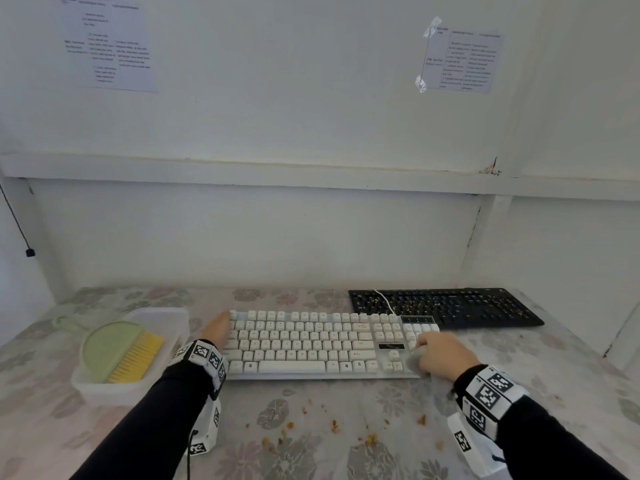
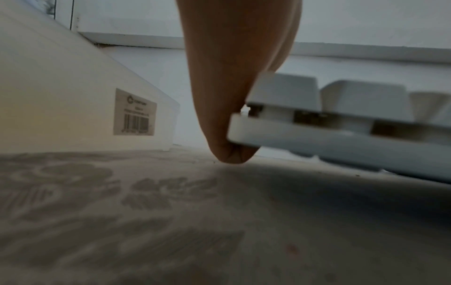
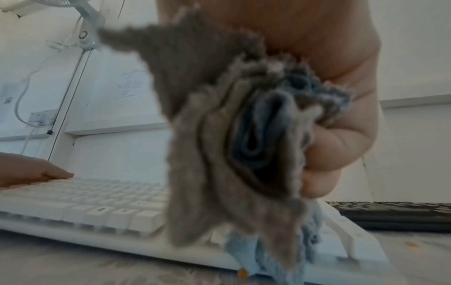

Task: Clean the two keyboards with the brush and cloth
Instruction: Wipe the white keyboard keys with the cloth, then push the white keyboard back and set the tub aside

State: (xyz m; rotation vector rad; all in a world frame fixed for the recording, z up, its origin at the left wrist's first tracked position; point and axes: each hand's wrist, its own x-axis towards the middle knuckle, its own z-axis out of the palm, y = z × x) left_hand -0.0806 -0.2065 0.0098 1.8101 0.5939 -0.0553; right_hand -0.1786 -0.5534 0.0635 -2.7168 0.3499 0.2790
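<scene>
A white keyboard (image 1: 311, 344) lies across the middle of the table, seen too in the right wrist view (image 3: 80, 202). My left hand (image 1: 216, 329) rests against its left end, fingers straight along the edge (image 2: 229, 115). My right hand (image 1: 445, 355) grips a bunched grey-blue cloth (image 3: 244, 144) and presses it on the number-pad end. The cloth (image 1: 417, 363) peeks out under that hand. A black keyboard (image 1: 446, 306) dotted with crumbs lies behind, at the right. The green brush (image 1: 121, 351) with yellow bristles lies in a plastic tub.
The clear plastic tub (image 1: 162, 315) stands left of the white keyboard, close to my left hand. Brown crumbs (image 1: 334, 426) are scattered on the floral tablecloth in front. A white cable (image 1: 384, 299) crosses the black keyboard. Walls enclose the table at back and sides.
</scene>
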